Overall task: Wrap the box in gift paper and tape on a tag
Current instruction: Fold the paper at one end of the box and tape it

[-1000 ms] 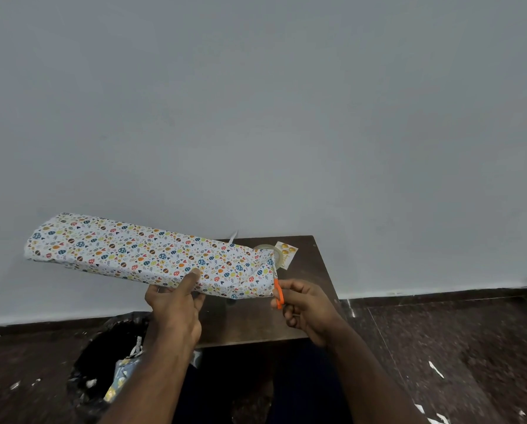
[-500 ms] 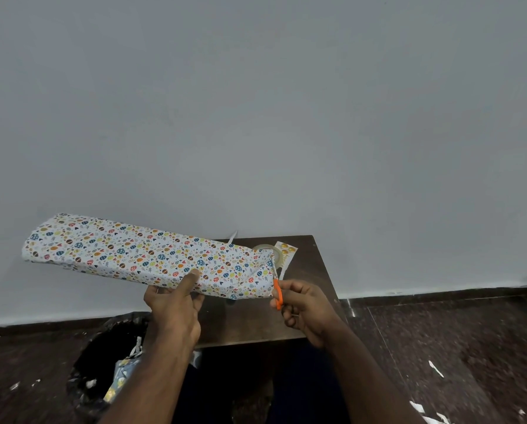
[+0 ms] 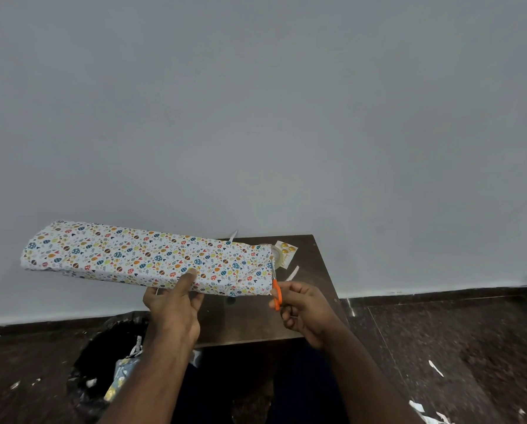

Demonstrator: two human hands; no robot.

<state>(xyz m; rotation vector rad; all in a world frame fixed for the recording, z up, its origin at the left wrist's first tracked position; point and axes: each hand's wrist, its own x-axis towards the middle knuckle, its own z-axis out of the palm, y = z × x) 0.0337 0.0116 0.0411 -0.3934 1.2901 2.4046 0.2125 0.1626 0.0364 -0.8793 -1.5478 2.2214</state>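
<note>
A long box wrapped in white gift paper with small coloured patterns (image 3: 127, 255) is held in the air above the table, its left end sticking out past the table. My left hand (image 3: 176, 304) grips its lower edge from below, thumb on the front face. My right hand (image 3: 305, 310) holds orange-handled scissors (image 3: 276, 293) at the right end of the paper, blades pointing up along that edge. A tag with gold balls (image 3: 285, 254) and a clear tape roll (image 3: 275, 252) lie on the table behind, partly hidden by the paper.
A small dark wooden table (image 3: 256, 319) stands against the grey wall. A black-lined waste bin (image 3: 103, 371) with paper scraps sits at the lower left. A white paper strip (image 3: 292, 272) lies on the table. Paper scraps (image 3: 435, 368) litter the dark floor at right.
The wrapped box and both hands have stayed almost still; the box's left end has shifted very slightly. The scissors remain at the right paper edge.
</note>
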